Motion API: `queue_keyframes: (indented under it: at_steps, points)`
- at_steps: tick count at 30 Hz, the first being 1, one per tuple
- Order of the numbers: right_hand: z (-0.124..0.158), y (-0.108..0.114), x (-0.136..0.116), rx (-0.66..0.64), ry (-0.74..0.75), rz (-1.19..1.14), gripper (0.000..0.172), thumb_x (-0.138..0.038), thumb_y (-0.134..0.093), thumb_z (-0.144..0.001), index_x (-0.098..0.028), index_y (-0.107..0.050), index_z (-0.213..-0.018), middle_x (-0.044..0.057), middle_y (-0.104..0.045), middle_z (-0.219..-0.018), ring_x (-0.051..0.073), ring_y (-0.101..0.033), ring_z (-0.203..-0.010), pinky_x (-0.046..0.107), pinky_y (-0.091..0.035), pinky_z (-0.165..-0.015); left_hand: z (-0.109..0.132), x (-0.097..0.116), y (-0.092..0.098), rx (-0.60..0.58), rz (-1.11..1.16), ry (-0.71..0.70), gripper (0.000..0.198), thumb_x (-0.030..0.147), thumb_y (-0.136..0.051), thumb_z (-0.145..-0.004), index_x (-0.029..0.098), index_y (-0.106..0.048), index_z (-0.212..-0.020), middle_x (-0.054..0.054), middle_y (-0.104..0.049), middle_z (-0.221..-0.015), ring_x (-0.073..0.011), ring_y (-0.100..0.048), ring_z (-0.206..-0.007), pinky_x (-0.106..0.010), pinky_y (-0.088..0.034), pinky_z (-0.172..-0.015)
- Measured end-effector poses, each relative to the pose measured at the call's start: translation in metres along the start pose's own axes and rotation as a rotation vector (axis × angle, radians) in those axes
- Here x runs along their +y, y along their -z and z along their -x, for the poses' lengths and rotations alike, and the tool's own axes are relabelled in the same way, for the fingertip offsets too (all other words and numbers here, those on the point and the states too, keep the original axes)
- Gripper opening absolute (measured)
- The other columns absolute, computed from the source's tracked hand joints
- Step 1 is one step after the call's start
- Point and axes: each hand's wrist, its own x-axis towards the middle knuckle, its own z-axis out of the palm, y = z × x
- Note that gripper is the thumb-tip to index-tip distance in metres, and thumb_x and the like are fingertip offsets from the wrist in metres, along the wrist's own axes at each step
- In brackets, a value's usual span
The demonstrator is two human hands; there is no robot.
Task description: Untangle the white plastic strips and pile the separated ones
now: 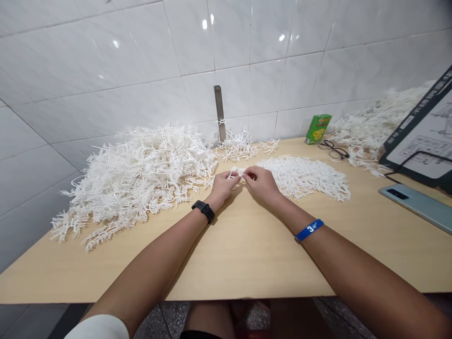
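Observation:
My left hand [223, 186] and my right hand [260, 182] meet over the middle of the table, fingertips nearly touching. Both pinch a small white branched plastic piece [231, 175], mostly hidden by the fingers. To the left lies a big tangled heap of white branched pieces [141, 174]. Just beyond my right hand, a flatter pile of similar white pieces [303, 176] spreads to the right. A smaller clump of white pieces [236, 145] rests behind my hands, near the wall.
An upright metal strip [219, 113] stands against the tiled wall. Toward the back right are a green carton [318, 129], eyeglasses [334, 149] and another white heap [374, 122]. A phone [416, 205] and a dark-edged printed board [423, 136] occupy the right side of the wooden table [247, 263].

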Motion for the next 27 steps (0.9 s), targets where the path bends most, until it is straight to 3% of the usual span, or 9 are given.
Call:
queue_keyframes:
  at_steps: [6, 9, 12, 16, 21, 27]
  points:
    - [-0.002, 0.005, 0.003, 0.018, -0.075, 0.052, 0.016, -0.021, -0.054, -0.083, -0.018, -0.068, -0.075, 0.003, -0.066, -0.074, 0.017, -0.056, -0.07, 0.028, -0.039, -0.066, 0.0, 0.002, 0.001, -0.051, 0.065, 0.041, 0.035, 0.045, -0.077, -0.064, 0.018, -0.055, -0.067, 0.006, -0.039, -0.049, -0.006, -0.032, -0.045, -0.022, -0.022, -0.046]
    - [-0.004, 0.011, 0.007, 0.017, -0.158, 0.178, 0.019, -0.016, -0.052, -0.083, -0.016, -0.071, -0.085, 0.008, -0.069, -0.085, 0.019, -0.059, -0.078, 0.03, -0.042, -0.072, 0.0, 0.001, 0.001, -0.062, 0.015, 0.036, 0.037, 0.048, -0.075, -0.066, 0.018, -0.053, -0.066, 0.007, -0.036, -0.048, -0.0056, -0.029, -0.044, -0.021, -0.019, -0.045]
    - [-0.005, 0.016, 0.006, 0.073, -0.146, 0.186, 0.024, -0.017, -0.05, -0.086, -0.015, -0.072, -0.094, 0.01, -0.07, -0.096, 0.02, -0.061, -0.084, 0.032, -0.043, -0.078, -0.001, -0.001, 0.002, -0.057, -0.029, 0.013, 0.036, 0.048, -0.074, -0.067, 0.018, -0.053, -0.068, 0.007, -0.037, -0.049, -0.0063, -0.03, -0.045, -0.022, -0.02, -0.046]
    - [-0.004, 0.014, -0.005, 0.036, -0.058, -0.009, 0.022, -0.033, -0.057, -0.085, -0.017, -0.072, -0.09, 0.007, -0.07, -0.091, 0.018, -0.06, -0.078, 0.03, -0.045, -0.072, -0.001, -0.002, 0.001, -0.09, -0.086, -0.075, 0.035, 0.047, -0.07, -0.071, 0.017, -0.054, -0.066, 0.006, -0.041, -0.053, -0.0076, -0.034, -0.052, -0.023, -0.026, -0.052]
    - [-0.001, 0.003, -0.004, -0.025, -0.099, -0.068, 0.013, -0.024, -0.059, -0.08, -0.019, -0.071, -0.077, 0.004, -0.07, -0.08, 0.018, -0.06, -0.075, 0.03, -0.044, -0.071, 0.001, -0.002, -0.001, -0.137, -0.268, -0.198, 0.027, 0.042, -0.064, -0.076, 0.016, -0.062, -0.072, 0.002, -0.053, -0.064, -0.0119, -0.044, -0.063, -0.025, -0.033, -0.06]
    - [-0.002, 0.006, -0.001, 0.013, -0.197, -0.119, 0.02, -0.029, -0.056, -0.081, -0.018, -0.069, -0.072, 0.003, -0.068, -0.072, 0.017, -0.058, -0.07, 0.029, -0.041, -0.066, -0.002, -0.006, 0.0, -0.025, -0.286, -0.173, 0.027, 0.036, -0.069, -0.072, 0.02, -0.055, -0.09, 0.005, -0.05, -0.066, -0.0113, -0.041, -0.061, -0.026, -0.032, -0.06]
